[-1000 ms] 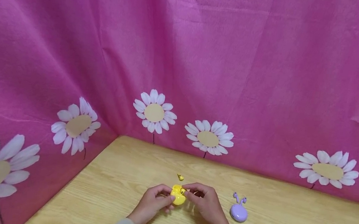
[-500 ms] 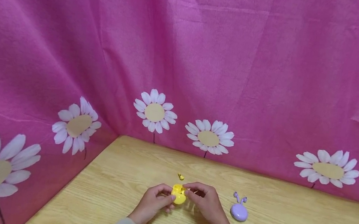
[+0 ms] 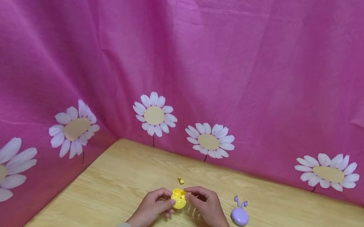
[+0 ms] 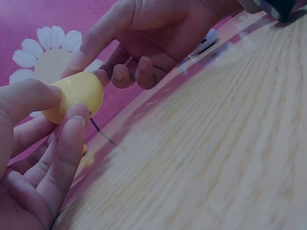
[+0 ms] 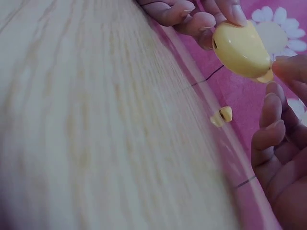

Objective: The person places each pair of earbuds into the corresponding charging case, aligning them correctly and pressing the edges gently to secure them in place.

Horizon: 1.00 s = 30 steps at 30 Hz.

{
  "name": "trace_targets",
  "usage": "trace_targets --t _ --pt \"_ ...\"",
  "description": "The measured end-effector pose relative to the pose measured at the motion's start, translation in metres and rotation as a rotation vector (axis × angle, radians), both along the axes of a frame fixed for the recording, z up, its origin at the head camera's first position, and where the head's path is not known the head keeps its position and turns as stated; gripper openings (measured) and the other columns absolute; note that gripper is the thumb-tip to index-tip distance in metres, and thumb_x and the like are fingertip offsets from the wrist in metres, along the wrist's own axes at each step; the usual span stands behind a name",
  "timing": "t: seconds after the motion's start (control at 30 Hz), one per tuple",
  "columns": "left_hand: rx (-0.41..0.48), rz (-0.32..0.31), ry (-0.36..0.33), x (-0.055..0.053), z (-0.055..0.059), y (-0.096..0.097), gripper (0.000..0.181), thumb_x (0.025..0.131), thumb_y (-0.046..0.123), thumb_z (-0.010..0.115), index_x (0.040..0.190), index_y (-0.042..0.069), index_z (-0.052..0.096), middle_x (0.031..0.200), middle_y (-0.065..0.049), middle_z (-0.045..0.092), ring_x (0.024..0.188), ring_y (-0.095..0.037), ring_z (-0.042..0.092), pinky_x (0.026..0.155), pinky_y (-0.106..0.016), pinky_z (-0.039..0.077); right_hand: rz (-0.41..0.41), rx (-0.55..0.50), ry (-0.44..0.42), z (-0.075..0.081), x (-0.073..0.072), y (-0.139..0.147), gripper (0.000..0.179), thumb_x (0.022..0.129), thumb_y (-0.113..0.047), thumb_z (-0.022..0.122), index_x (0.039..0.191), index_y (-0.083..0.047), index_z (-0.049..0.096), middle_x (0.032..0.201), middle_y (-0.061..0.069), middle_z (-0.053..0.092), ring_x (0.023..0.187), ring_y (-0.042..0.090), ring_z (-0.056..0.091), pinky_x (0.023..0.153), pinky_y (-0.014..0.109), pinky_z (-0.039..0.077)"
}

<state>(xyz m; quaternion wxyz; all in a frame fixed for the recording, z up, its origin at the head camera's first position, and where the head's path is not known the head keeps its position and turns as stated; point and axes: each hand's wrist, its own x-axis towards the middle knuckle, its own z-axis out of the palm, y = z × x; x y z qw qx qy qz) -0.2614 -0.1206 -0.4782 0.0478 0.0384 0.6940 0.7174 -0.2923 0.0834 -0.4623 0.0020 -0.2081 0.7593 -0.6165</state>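
Note:
Over the wooden table, my left hand [image 3: 152, 210] holds an opened yellow earbud case [image 3: 178, 202] between thumb and fingers. The lid stands up at the far side, seen in the head view. My right hand [image 3: 208, 209] has its thumb and index finger at the case's right edge, pinching there. Its other fingers are loosely bent in the left wrist view. A small dark spot, perhaps part of an earbud, shows inside the case; my fingers partly hide the slots. One yellow earbud [image 3: 180, 181] lies on the table just beyond the case.
To the right of my hands lies a closed purple earbud case [image 3: 239, 216], with two purple earbuds [image 3: 240, 202] beside its far edge. A pink curtain [image 3: 262, 82] printed with white daisies hangs along the table's [image 3: 291, 224] back and left edges.
A yellow earbud showing between my right fingers and the case a second ago has sunk into the case. Both hands stay nearly in place, and the head view has shifted slightly.

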Motion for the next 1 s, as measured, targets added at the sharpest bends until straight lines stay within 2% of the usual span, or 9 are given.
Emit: trace_targets --t 0.13,0.27,0.6,0.87,1.0 --pt "0.002 -0.001 0.007 0.003 0.0 -0.002 0.03 0.087 0.015 0.072 0.108 -0.003 0.061 0.096 -0.01 0.062 0.075 -0.017 0.067 0.066 -0.03 0.057 -0.085 -0.079 -0.113 -0.005 0.0 0.001 0.025 0.087 -0.023 0.072 0.107 -0.007 0.072 0.085 0.005 0.065 0.056 0.011 0.05 0.046 0.023 0.046" --pt "0.02 0.002 -0.002 0.002 0.0 -0.002 0.031 0.087 0.016 0.072 0.109 -0.002 0.061 0.097 -0.01 0.062 0.076 -0.017 0.067 0.066 -0.029 0.057 -0.134 -0.136 -0.158 -0.009 -0.004 0.003 0.025 0.085 -0.024 0.074 0.104 -0.007 0.073 0.078 0.005 0.061 0.054 0.011 0.048 0.045 0.022 0.043" --pt "0.066 -0.004 0.015 0.001 -0.001 -0.002 0.032 0.087 0.017 0.072 0.11 -0.003 0.06 0.099 -0.013 0.062 0.077 -0.018 0.068 0.067 -0.03 0.058 -0.13 -0.137 -0.165 -0.01 -0.004 0.003 0.027 0.087 -0.021 0.072 0.107 -0.002 0.071 0.073 0.01 0.06 0.057 0.014 0.053 0.049 0.024 0.047" --pt "0.058 0.039 0.015 -0.003 0.0 -0.001 0.031 0.087 0.017 0.072 0.109 -0.002 0.06 0.101 -0.013 0.061 0.077 -0.018 0.068 0.067 -0.03 0.058 -0.141 -0.109 -0.162 -0.011 -0.009 0.003 0.027 0.088 -0.021 0.071 0.107 -0.003 0.071 0.072 0.01 0.06 0.06 0.015 0.055 0.052 0.026 0.049" --pt "0.078 0.051 -0.004 -0.002 0.0 -0.004 0.031 0.088 0.016 0.071 0.111 -0.002 0.06 0.102 -0.014 0.06 0.077 -0.019 0.068 0.067 -0.031 0.059 -0.163 -0.097 -0.197 -0.015 -0.01 -0.001 0.024 0.087 -0.017 0.072 0.107 -0.002 0.07 0.073 0.01 0.06 0.06 0.015 0.055 0.053 0.027 0.051"
